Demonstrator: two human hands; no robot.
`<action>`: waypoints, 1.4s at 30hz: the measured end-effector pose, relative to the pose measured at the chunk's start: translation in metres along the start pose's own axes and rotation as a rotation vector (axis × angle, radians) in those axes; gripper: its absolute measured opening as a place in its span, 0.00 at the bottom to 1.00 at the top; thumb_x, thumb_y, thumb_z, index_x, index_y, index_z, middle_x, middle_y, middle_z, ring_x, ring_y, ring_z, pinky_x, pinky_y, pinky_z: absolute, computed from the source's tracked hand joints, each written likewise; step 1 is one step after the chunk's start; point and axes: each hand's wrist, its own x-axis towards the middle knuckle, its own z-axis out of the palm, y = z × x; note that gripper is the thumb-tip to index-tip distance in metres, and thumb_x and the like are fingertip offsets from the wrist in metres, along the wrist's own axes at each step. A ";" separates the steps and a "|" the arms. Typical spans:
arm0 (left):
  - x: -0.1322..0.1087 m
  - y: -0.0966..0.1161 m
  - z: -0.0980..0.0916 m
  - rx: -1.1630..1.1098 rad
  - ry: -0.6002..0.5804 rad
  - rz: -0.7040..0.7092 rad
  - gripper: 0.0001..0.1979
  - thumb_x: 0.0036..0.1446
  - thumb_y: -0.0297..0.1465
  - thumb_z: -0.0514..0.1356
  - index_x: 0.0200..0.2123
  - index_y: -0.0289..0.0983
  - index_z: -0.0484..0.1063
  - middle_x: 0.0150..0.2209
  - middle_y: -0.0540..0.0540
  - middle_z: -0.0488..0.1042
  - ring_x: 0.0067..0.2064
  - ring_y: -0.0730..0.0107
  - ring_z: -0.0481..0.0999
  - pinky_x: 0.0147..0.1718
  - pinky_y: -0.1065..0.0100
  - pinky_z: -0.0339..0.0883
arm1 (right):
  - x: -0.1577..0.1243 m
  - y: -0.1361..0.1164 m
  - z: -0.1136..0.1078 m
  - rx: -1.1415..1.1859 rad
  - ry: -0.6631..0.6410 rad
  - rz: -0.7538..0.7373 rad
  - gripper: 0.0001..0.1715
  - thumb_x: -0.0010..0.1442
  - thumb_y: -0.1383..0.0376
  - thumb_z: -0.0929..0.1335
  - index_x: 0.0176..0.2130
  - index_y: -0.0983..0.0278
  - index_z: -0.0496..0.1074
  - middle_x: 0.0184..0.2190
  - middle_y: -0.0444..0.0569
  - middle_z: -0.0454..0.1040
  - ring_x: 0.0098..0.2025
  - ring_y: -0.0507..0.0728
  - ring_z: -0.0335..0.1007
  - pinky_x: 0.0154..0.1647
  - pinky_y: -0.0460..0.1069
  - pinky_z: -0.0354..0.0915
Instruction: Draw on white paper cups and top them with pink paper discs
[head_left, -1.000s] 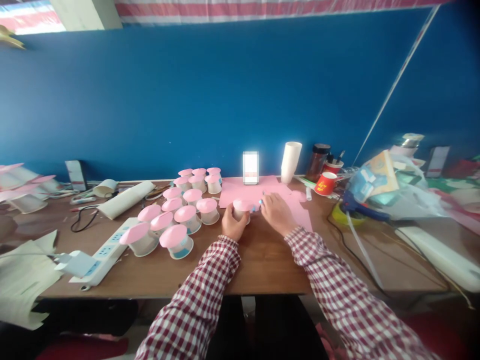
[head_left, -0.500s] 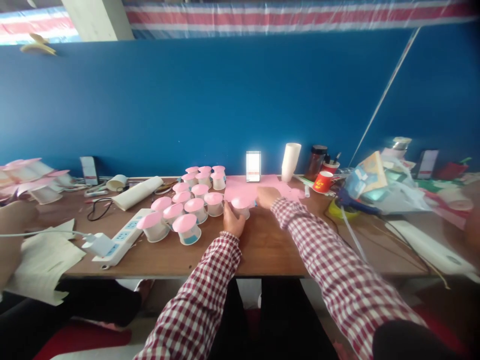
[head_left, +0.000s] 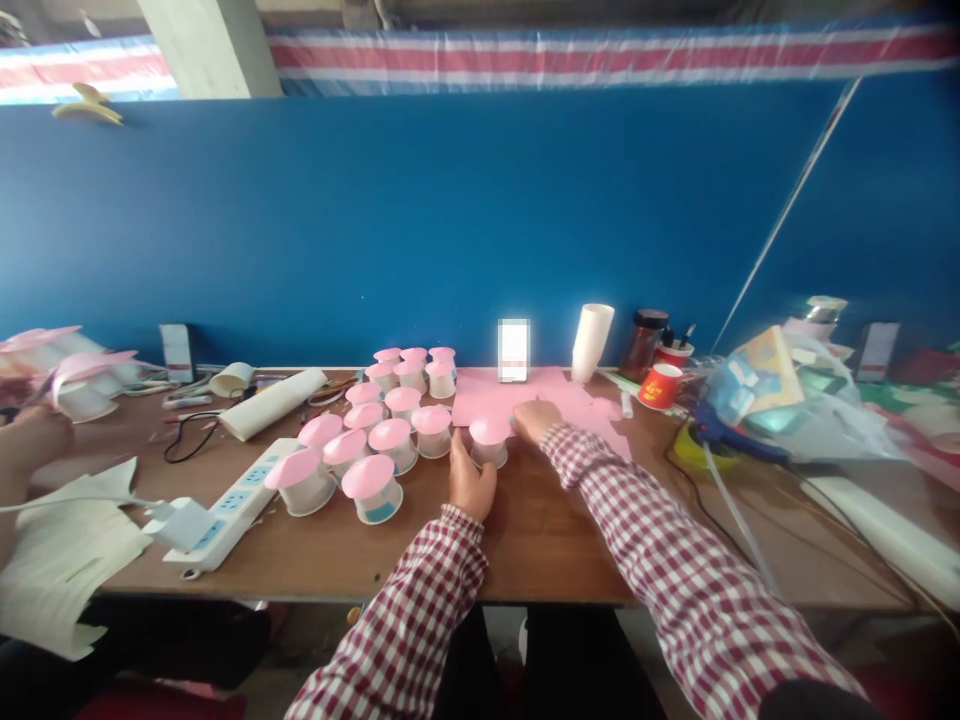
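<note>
A white paper cup (head_left: pixel 491 456) stands upside down on the table before me, with a round pink paper disc (head_left: pixel 489 430) on top. My left hand (head_left: pixel 472 480) curves round the cup's left and near side, fingers behind and thumb in front. At the cup's right, my right hand (head_left: pixel 537 420) has its fingers bent together close to the disc's edge; what they hold, if anything, is hidden. Beyond both hands lies a pink paper sheet (head_left: pixel 480 390). Several more cups with pink discs (head_left: pixel 373 480) stand in rows to the left.
A power strip (head_left: pixel 238 500) and a white roll (head_left: pixel 276 402) lie left. At the back stand a phone (head_left: pixel 514 350) and stacked paper cups (head_left: pixel 592 342). Right are a dark jar (head_left: pixel 643 345), a red cup (head_left: pixel 661 386) and a blue glue gun (head_left: pixel 739 435). A co-worker's hand (head_left: pixel 37 440) shows far left.
The view has tilted, so the table sits lower in the picture. Both my hands stay at the same cup. At far left, the co-worker's hand has moved up to a cup.
</note>
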 end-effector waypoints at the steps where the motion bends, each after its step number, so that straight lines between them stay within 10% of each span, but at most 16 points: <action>1: -0.006 0.006 -0.002 0.040 0.025 0.057 0.42 0.43 0.22 0.61 0.63 0.34 0.51 0.62 0.33 0.55 0.64 0.48 0.55 0.62 0.51 0.50 | -0.003 0.003 -0.003 -0.010 0.030 -0.005 0.13 0.60 0.66 0.64 0.36 0.70 0.77 0.38 0.63 0.78 0.43 0.63 0.74 0.42 0.51 0.64; 7: -0.043 0.047 -0.001 0.194 -0.040 0.502 0.26 0.51 0.26 0.60 0.55 0.37 0.64 0.55 0.36 0.65 0.60 0.52 0.62 0.59 0.51 0.57 | -0.035 0.020 -0.018 -0.010 0.221 -0.102 0.20 0.66 0.58 0.59 0.43 0.68 0.74 0.37 0.59 0.78 0.40 0.60 0.74 0.38 0.49 0.62; 13: -0.029 0.047 0.042 -0.037 -0.011 0.363 0.21 0.58 0.30 0.55 0.56 0.39 0.61 0.54 0.37 0.64 0.55 0.57 0.67 0.50 0.58 0.67 | -0.067 0.026 -0.002 0.228 0.652 -0.316 0.22 0.68 0.56 0.57 0.46 0.63 0.73 0.36 0.53 0.78 0.38 0.56 0.73 0.38 0.47 0.63; 20: -0.010 0.045 0.081 -0.184 -0.055 0.234 0.18 0.60 0.36 0.56 0.51 0.37 0.64 0.48 0.39 0.70 0.50 0.61 0.72 0.51 0.60 0.66 | -0.071 0.041 0.022 0.242 0.802 -0.356 0.21 0.67 0.60 0.58 0.49 0.64 0.73 0.34 0.54 0.78 0.36 0.57 0.73 0.38 0.50 0.65; 34: -0.014 0.034 0.067 -0.172 0.016 0.236 0.12 0.58 0.37 0.58 0.41 0.37 0.70 0.37 0.44 0.74 0.39 0.68 0.74 0.41 0.67 0.69 | -0.080 0.035 0.023 0.202 0.845 -0.445 0.16 0.64 0.63 0.61 0.47 0.63 0.72 0.30 0.51 0.74 0.34 0.57 0.68 0.36 0.50 0.63; 38: -0.015 0.034 0.066 0.084 0.039 0.374 0.09 0.60 0.35 0.55 0.38 0.36 0.71 0.34 0.45 0.73 0.36 0.69 0.72 0.38 0.68 0.68 | -0.080 0.042 0.017 0.404 1.138 -0.357 0.12 0.61 0.67 0.61 0.42 0.65 0.71 0.32 0.52 0.72 0.35 0.58 0.67 0.37 0.52 0.64; 42: -0.013 0.033 0.063 0.322 -0.038 0.426 0.11 0.61 0.33 0.53 0.40 0.36 0.73 0.32 0.44 0.72 0.35 0.68 0.71 0.37 0.68 0.67 | -0.081 0.060 0.010 0.878 1.310 0.070 0.10 0.62 0.63 0.60 0.31 0.63 0.66 0.29 0.50 0.69 0.33 0.57 0.66 0.37 0.53 0.63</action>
